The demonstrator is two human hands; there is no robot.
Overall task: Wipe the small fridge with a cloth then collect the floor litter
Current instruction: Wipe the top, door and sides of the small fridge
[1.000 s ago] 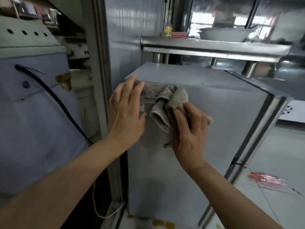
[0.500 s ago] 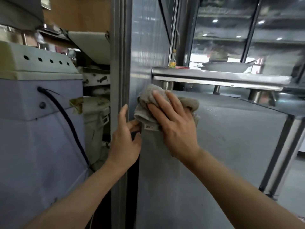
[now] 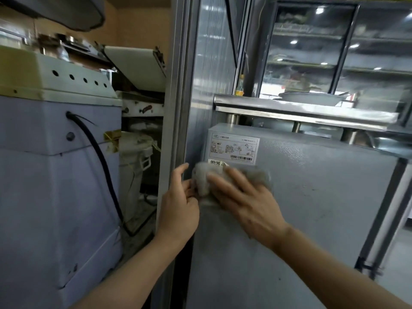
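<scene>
Near the middle of the frame, our right hand (image 3: 243, 201) lies flat on the cloth (image 3: 223, 177), with its fingers (image 3: 225, 186) spread out and nearly straight. It pushes the cloth against the grey side of the fridge (image 3: 312, 197). The cloth is bunched up and sits just under the white label (image 3: 234, 148), at the fridge's left edge.

Our left hand (image 3: 178, 206) is just left of the cloth, at the corner of the fridge. Its fingers are bent a little and touch the cloth's edge, but the picture is blurry there, so we cannot tell if they pinch it.

What could go wrong? The cloth touches the small sticker with the square code. If we rub hard there, we think its edge could peel or tear. The cloth is only pushed, not held tight, so it could slip and fall into the dark gap beside the metal post (image 3: 176, 130).

Further left, a black cable (image 3: 100, 161) hangs from the big machine (image 3: 44, 175). Our left arm could bump it if we swing wide.

Far back, a bowl (image 3: 312, 98) and a bottle (image 3: 240, 85) sit on the steel shelf (image 3: 301, 110) above the fridge. Shaking the fridge might rattle them.

We see no litter here, so that job waits.
</scene>
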